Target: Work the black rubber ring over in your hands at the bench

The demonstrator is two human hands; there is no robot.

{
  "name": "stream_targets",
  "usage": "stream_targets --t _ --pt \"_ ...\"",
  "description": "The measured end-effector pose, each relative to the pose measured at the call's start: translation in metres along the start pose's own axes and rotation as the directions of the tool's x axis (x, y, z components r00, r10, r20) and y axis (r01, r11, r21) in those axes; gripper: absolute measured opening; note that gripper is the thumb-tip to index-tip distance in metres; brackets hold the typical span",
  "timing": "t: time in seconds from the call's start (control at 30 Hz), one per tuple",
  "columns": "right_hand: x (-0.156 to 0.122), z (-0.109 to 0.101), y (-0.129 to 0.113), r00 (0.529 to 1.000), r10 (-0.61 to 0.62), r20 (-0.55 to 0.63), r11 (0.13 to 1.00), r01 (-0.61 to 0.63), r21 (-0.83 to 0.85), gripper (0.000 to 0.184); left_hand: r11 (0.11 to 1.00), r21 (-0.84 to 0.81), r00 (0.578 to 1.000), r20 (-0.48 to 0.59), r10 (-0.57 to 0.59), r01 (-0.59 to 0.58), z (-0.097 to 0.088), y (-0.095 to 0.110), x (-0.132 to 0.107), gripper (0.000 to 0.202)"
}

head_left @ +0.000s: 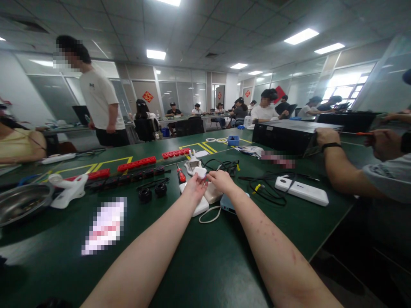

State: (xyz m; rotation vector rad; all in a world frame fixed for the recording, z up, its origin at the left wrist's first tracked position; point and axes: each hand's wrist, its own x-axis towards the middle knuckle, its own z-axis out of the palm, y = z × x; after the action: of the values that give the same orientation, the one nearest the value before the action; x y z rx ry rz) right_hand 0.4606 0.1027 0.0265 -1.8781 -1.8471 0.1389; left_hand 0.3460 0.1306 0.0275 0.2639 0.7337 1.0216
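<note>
Both my arms reach forward over a dark green table [205,265]. My left hand [196,186] and my right hand [221,179] meet around a small white plastic part [200,172], fingers closed on it from both sides. Under the hands lie a flat white device [199,207] with a white cord loop [209,214] and a light blue box [227,204]. Just beyond stand a red-handled screwdriver [181,174] and another white plastic piece [192,162].
Red terminal strips [136,163], two black round parts [153,191], a white clip-on fan [68,189], a steel bowl [19,202], black cables [261,188] and a white power strip [302,190] lie around. A co-worker's arms [340,167] hold a screwdriver by a black case [290,136]. Others sit and stand behind.
</note>
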Motion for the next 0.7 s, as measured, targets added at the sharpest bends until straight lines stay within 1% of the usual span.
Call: stream_targets --t 0.1,0.23,0.4,0.7 --pt "-0.002 -0.002 -0.002 1.0 0.007 0.016 0.999 -0.006 -0.041 0.021 1.0 0.004 1.0 -0.016 0.023 -0.023 0.001 -0.003 0.0 0.021" --pt "-0.001 -0.003 0.0 0.999 0.014 0.042 0.998 -0.012 -0.055 0.021 0.999 0.007 0.998 -0.038 0.047 -0.046 0.001 -0.007 0.003 0.022" --pt "0.0 -0.002 0.003 0.998 0.009 0.062 0.999 -0.006 -0.044 0.021 0.998 0.008 0.996 -0.051 0.068 -0.068 0.002 -0.01 0.005 0.022" --pt "0.002 0.0 0.006 0.998 0.031 0.059 0.999 -0.03 -0.014 0.02 0.995 0.037 0.995 -0.046 0.089 -0.088 0.004 -0.013 0.004 0.021"
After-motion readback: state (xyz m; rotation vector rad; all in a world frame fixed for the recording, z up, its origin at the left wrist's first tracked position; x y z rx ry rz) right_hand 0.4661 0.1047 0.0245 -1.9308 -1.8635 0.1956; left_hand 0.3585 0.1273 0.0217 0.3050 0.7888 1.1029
